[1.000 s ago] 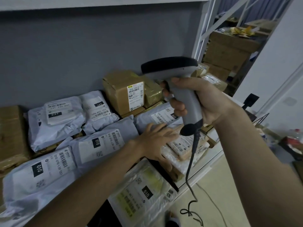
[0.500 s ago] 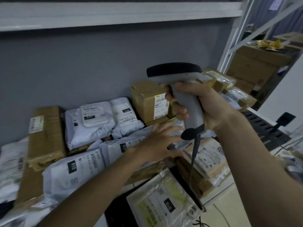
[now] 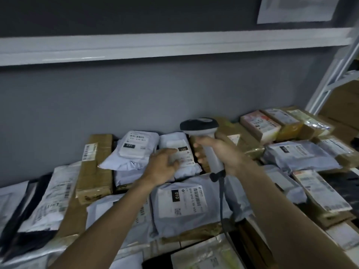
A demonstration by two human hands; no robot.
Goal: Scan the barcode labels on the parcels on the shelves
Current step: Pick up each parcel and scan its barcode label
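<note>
Nearest, a grey poly mailer lies flat on the shelf, white label up, black "010" patch, barcode at its right edge. Behind it, left hand rests with fingers spread on a white mailer marked "231"; its label print is blurred. Right hand grips the barcode scanner handle, head upright; its cable drops out of sight. Long cardboard box far left.
</note>
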